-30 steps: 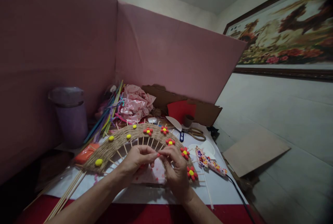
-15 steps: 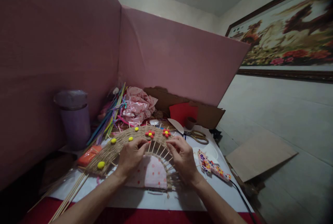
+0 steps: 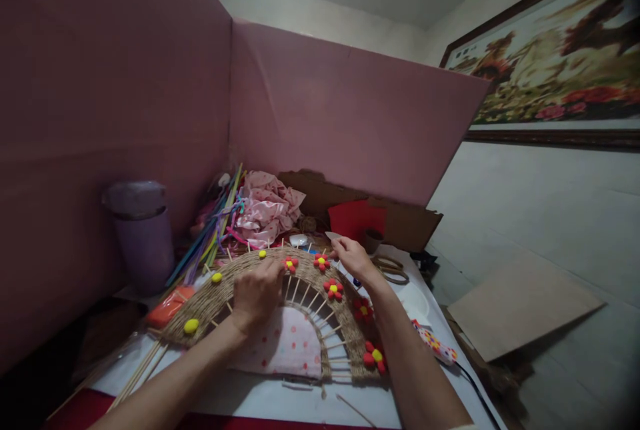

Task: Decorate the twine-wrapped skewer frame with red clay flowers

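A woven twine half-ring (image 3: 345, 300) on thin wooden sticks lies on the white-covered table, bearing red clay flowers with yellow centres (image 3: 333, 289) and plain yellow clay discs (image 3: 191, 327). Within its arch is a half-round panel of white spotted cloth (image 3: 293, 340). My left hand (image 3: 257, 291) rests on the band with curled fingers beside a red flower (image 3: 290, 264); anything in its pinch is hidden. Beyond the band, my right hand (image 3: 353, 258) has its fingers closed at a pale, flat, pointed piece (image 3: 331, 235), mostly covered by the hand.
Brown-handled scissors (image 3: 391, 269) and a flower-patterned corded tool (image 3: 436, 343) lie on the right. A purple lidded cup (image 3: 145, 243), an orange packet (image 3: 170, 307), pipe cleaners (image 3: 213, 233) and crumpled pink cloth (image 3: 270, 207) stand left and behind. Pink panels (image 3: 340, 110) enclose the back.
My right hand has moved from the arch's inner edge up and away to the pale pointed piece, uncovering flowers on the right. My left hand has shifted slightly and curled more.
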The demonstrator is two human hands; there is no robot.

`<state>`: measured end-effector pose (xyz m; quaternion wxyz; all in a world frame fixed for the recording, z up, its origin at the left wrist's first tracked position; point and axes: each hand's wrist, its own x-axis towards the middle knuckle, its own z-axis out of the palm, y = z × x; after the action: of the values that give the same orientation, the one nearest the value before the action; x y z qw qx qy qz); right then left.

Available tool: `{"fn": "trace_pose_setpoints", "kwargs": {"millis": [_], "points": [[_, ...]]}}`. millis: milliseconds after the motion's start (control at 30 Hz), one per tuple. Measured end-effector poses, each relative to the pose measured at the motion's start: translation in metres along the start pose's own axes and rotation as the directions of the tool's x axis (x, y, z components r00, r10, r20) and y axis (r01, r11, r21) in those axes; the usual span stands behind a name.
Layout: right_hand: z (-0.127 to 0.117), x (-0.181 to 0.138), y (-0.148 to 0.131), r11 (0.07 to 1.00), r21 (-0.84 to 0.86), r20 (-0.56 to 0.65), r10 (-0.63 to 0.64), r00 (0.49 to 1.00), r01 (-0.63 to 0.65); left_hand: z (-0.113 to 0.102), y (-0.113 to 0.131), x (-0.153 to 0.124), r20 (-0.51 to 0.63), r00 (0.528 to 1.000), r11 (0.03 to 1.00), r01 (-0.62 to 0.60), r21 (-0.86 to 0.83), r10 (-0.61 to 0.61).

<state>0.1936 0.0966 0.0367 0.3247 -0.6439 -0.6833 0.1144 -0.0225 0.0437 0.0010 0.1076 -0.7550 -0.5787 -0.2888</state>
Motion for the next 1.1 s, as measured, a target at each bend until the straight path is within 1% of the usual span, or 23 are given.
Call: {"fn": "trace_pose_setpoints", "kwargs": {"millis": [67, 167, 333, 500, 767, 1100], "points": [[0.004, 0.000, 0.003, 1.000, 0.014, 0.045, -0.002, 0.999, 0.001, 0.005, -0.002, -0.004, -0.021, 1.000, 1.000, 0.000, 0.014, 0.001], [0.010, 0.000, 0.005, 1.000, 0.016, 0.075, -0.014, 0.997, 0.013, 0.009, -0.004, -0.007, -0.037, 0.999, 0.999, 0.002, 0.046, -0.001], [0.019, 0.001, 0.008, 0.999, -0.011, 0.075, -0.038, 0.996, 0.039, 0.007, -0.004, -0.007, -0.011, 1.000, 0.996, -0.008, 0.094, 0.009], [0.025, 0.000, 0.011, 0.999, -0.026, 0.065, -0.044, 0.997, 0.046, 0.006, -0.003, -0.006, 0.007, 1.000, 0.995, -0.010, 0.103, 0.009], [0.023, -0.003, 0.008, 0.998, -0.037, 0.060, -0.045, 0.997, 0.047, 0.008, -0.004, -0.007, 0.017, 0.999, 0.995, -0.041, 0.093, 0.040], [0.020, -0.006, 0.002, 0.998, -0.034, 0.060, -0.055, 0.997, 0.058, 0.007, -0.002, -0.002, 0.035, 0.999, 0.998, -0.016, 0.054, 0.014]]}}
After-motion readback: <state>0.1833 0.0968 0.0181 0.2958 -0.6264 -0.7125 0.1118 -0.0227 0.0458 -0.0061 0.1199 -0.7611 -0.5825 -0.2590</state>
